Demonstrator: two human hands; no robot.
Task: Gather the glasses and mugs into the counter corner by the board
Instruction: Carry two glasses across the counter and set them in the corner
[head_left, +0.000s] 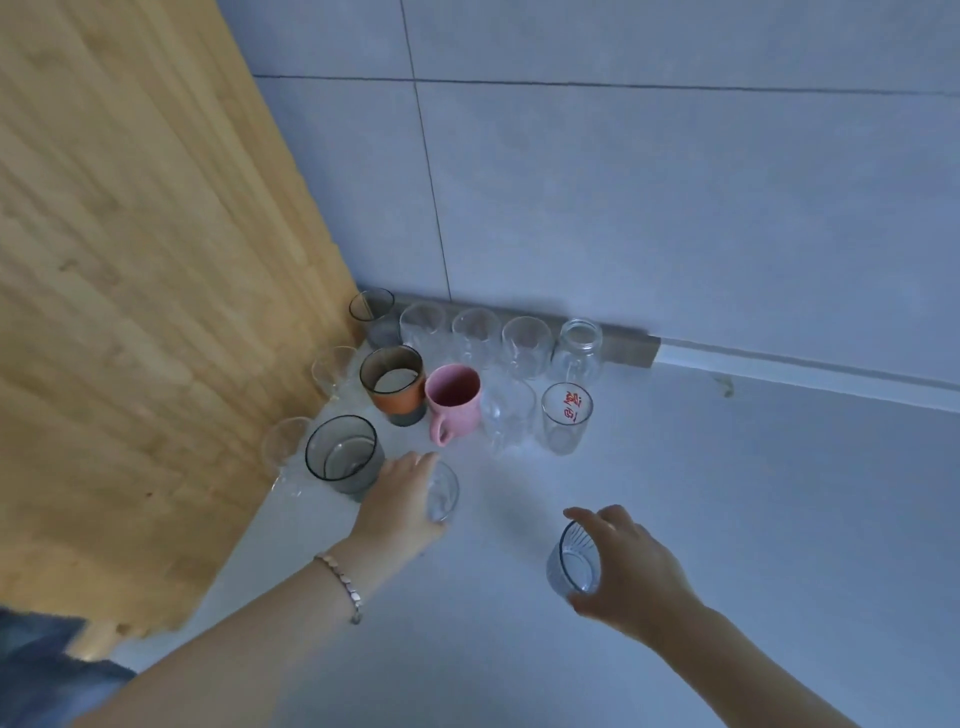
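A person's left hand (402, 501) wraps a clear glass (441, 491) standing on the white counter (727, 519), just beside a smoky grey tumbler (343, 457). The right hand (631, 569) grips a ribbed glass (574, 564), well apart from the cluster. Behind, a pink mug (452, 402), an orange-banded cup (395, 384), a red-lettered glass (566, 418) and clear glasses crowd the corner beside a wooden board (145, 291). All look empty. The counter to the right lies open.
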